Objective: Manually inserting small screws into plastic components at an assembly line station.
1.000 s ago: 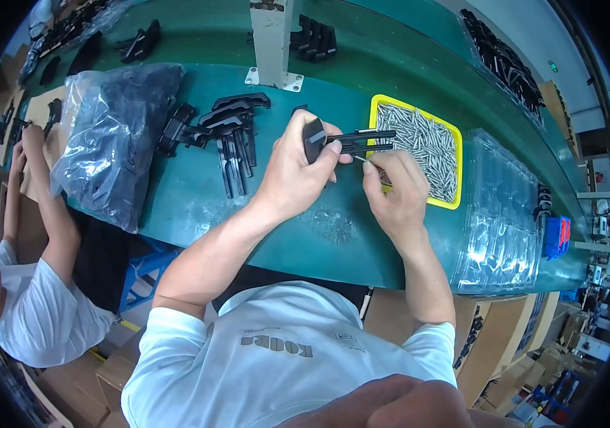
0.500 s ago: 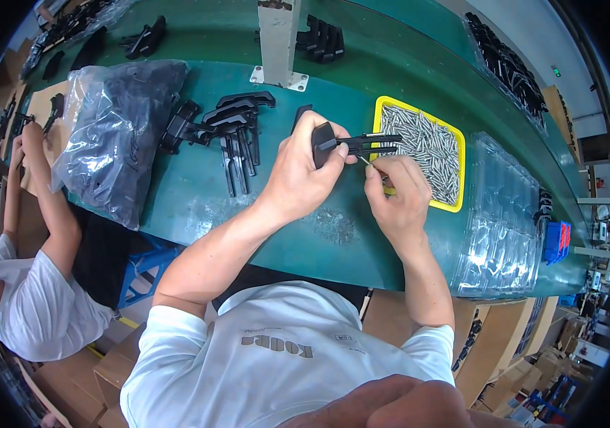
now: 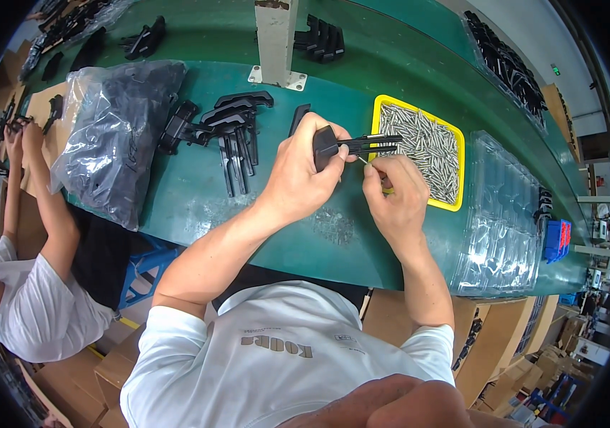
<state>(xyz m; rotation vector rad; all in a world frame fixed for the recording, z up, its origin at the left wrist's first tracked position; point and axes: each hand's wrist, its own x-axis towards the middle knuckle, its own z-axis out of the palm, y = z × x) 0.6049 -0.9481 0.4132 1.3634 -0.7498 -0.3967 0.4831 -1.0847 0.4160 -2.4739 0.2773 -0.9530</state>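
My left hand (image 3: pixel 303 170) is closed round a black plastic part (image 3: pixel 325 146), whose slim prongs (image 3: pixel 376 145) point right. Between thumb and fingertips, my right hand (image 3: pixel 399 191) pinches a small metal pin (image 3: pixel 362 160) close to the underside of those prongs. Whether the pin touches the part is too small to tell. Just right of the prongs stands a yellow tray (image 3: pixel 460 167) heaped with silvery metal pins (image 3: pixel 426 143). Beyond my left fingers another black piece (image 3: pixel 299 118) lies on the green table, partly hidden.
Several black pronged parts (image 3: pixel 237 118) lie left of my hands, beside a clear bag of black parts (image 3: pixel 123 135). A white metal post (image 3: pixel 275 46) rises at the back. Clear plastic trays (image 3: pixel 501 214) are stacked right. At far left a co-worker's arm (image 3: pixel 51 192) reaches over the bench.
The black part in my left hand has turned slightly. My right hand and its pin have shifted a little left. The co-worker's hands have moved a bit.
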